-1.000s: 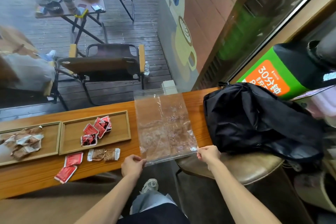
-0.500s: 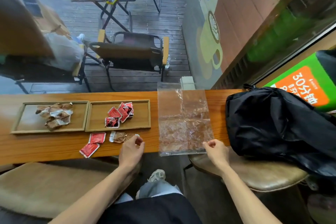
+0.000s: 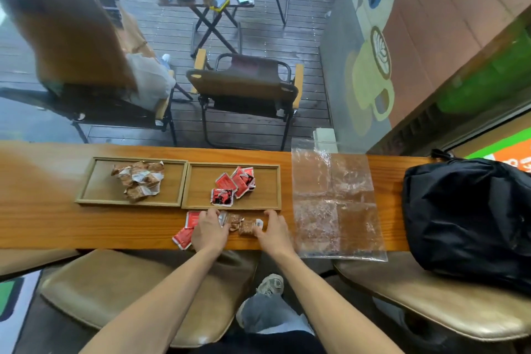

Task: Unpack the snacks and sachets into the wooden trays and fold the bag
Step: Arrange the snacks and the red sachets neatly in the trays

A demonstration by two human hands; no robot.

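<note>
Two wooden trays sit side by side on the counter. The left tray (image 3: 86, 181) holds several brown snack packets (image 3: 138, 181). The right tray (image 3: 274, 187) holds several red sachets (image 3: 234, 185). In front of the right tray lie two loose red sachets (image 3: 182, 237) and two brown snack packets (image 3: 245, 226). My left hand (image 3: 209, 231) rests over the loose sachets, and its grip is hidden. My right hand (image 3: 273, 231) lies flat, its thumb touching the right snack packet. The clear plastic bag (image 3: 336, 204) lies flat and empty to the right, with neither hand on it.
A black backpack (image 3: 471, 215) sits at the counter's right end, partly on a padded stool (image 3: 431, 304). Another stool (image 3: 115, 290) is below the counter on the left. Beyond the counter stand folding chairs (image 3: 244, 89), a seated person and a cluttered table.
Both hands have let go of the clear bag and moved left to the loose packets in front of the right tray. The bag now lies flat on the counter.
</note>
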